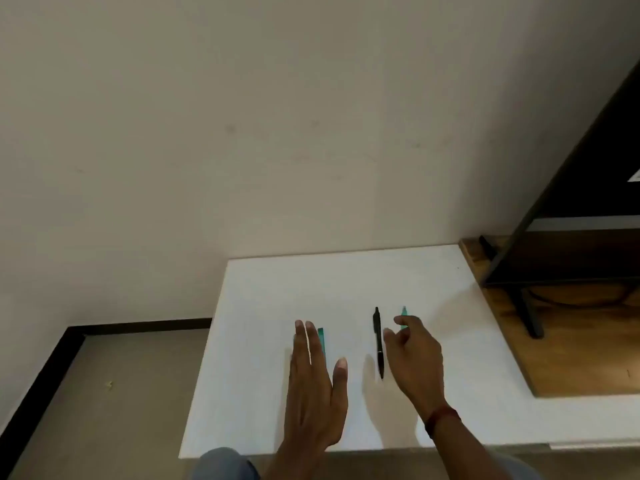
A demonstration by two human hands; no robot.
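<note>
While our left hand [313,379] lies flat with straight fingers, partly covering a teal thing [321,337], our right hand [414,358] hovers loosely curled and grasps nothing, just beside the black pen [378,341]. That pen lies lengthwise on the white counter [263,306] between both hands. A second teal tip [403,311] peeks out past the right hand.

Black pen [379,342], two green pens [321,337], white table [263,306].

Black pen [378,342] lies flat, pointing away, just left of the right hand [414,362]. Green strip [322,337] lies partly under the left hand [313,386]. Green tip [403,315] shows beyond the right hand.
</note>
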